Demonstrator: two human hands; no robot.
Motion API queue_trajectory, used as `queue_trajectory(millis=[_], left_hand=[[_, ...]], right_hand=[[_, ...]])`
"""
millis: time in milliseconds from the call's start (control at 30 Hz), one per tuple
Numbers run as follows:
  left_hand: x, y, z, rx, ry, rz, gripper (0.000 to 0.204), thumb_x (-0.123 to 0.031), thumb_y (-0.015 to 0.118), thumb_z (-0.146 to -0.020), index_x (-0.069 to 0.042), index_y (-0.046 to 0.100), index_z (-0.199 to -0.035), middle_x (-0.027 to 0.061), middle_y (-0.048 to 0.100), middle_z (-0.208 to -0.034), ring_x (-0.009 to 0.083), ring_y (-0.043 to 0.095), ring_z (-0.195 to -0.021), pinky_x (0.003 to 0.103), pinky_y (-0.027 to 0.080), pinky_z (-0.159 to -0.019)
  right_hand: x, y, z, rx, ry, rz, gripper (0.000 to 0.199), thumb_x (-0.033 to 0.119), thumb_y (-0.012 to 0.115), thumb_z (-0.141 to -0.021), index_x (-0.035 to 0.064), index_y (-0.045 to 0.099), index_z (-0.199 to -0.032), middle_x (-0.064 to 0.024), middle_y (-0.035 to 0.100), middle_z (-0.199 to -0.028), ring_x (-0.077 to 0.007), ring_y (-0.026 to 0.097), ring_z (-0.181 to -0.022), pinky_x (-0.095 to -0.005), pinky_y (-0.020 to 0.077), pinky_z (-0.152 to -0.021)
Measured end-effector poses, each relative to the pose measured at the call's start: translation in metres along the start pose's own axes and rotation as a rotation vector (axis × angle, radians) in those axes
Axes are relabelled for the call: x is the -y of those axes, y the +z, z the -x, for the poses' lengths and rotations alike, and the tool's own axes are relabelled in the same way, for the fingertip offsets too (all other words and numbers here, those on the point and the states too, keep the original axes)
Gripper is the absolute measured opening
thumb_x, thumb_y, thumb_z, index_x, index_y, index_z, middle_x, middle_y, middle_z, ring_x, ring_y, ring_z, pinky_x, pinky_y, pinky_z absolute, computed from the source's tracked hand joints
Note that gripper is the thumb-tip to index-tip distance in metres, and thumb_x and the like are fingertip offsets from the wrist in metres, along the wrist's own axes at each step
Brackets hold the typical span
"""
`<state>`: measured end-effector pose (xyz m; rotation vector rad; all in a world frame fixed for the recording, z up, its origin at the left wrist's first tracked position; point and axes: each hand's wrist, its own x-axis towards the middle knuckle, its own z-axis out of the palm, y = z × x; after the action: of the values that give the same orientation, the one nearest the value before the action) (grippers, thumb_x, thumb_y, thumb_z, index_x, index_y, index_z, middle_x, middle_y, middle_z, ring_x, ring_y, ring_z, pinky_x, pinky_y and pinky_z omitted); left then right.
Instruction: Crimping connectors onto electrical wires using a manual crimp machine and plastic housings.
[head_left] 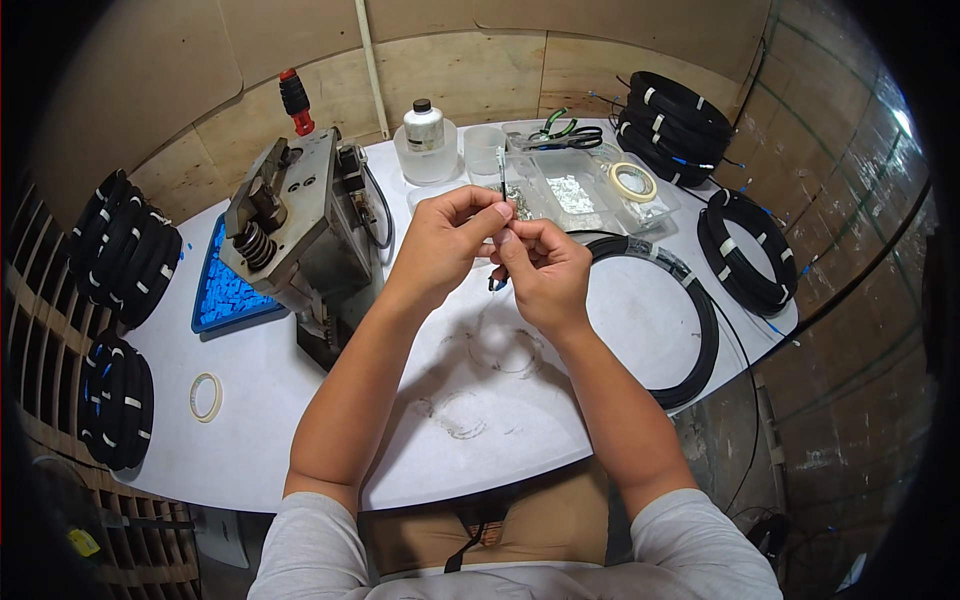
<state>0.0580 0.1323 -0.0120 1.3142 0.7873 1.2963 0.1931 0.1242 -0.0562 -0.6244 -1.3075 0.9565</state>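
Observation:
My left hand (pixel 450 240) and my right hand (pixel 545 270) meet above the middle of the white table. Both are closed, thumbs and fingertips pinching a thin black cable (pixel 504 186). The cable's end stands upright above my left fingers, with a pale, slim tip (pixel 501 158). A dark piece with a bit of blue (pixel 498 284) shows below my right fingers; I cannot make out its kind. Just right of my right hand lies a large coil of black cable (pixel 706 330), and a strand from it runs toward my hands. My fingers hide part of the held cable.
A metal press (pixel 330 230) stands at left beside a blue tray (pixel 212 318) of small blue parts. Behind my hands are a white bottle (pixel 424 128), a plastic cup (pixel 484 150), pliers (pixel 556 128) and clear boxes (pixel 575 190). A tape roll (pixel 206 397) and cable coils (pixel 672 125) lie around.

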Motion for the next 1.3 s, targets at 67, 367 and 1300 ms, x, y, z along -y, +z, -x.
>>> queue_trajectory(millis=[67,367,1300], left_hand=[[-0.0007,0.0009,-0.0006,0.019,-0.002,0.024,0.015,-0.012,0.063,-0.091,0.002,0.066,-0.095,0.0031,0.065,-0.079,0.0052,0.055,-0.068,0.018,0.043,-0.059],[-0.0001,0.0006,-0.0013,0.022,-0.003,0.045,0.015,-0.013,0.064,-0.091,0.002,0.065,-0.095,0.0028,0.064,-0.08,0.0041,0.054,-0.067,0.018,0.044,-0.059],[-0.0008,-0.0058,-0.0025,0.111,-0.01,0.006,0.013,-0.016,0.061,-0.093,-0.004,0.063,-0.096,-0.0001,0.062,-0.086,0.0067,0.059,-0.078,0.024,0.051,-0.073]], right_hand=[[0.0006,-0.0011,0.0004,0.002,-0.029,0.016,0.012,0.01,0.063,-0.092,-0.0014,0.064,-0.095,-0.0041,0.067,-0.075,-0.0065,0.062,-0.064,-0.0216,0.053,-0.056],[0.0017,-0.001,0.0003,0.001,-0.011,0.01,0.012,0.01,0.063,-0.091,-0.0019,0.064,-0.096,-0.0034,0.066,-0.074,-0.0058,0.061,-0.063,-0.021,0.0522,-0.055],[-0.0015,0.0016,0.0005,-0.022,-0.105,0.064,0.007,0.003,0.062,-0.089,-0.0021,0.064,-0.093,-0.0011,0.064,-0.072,-0.004,0.057,-0.06,-0.0197,0.0481,-0.054]])
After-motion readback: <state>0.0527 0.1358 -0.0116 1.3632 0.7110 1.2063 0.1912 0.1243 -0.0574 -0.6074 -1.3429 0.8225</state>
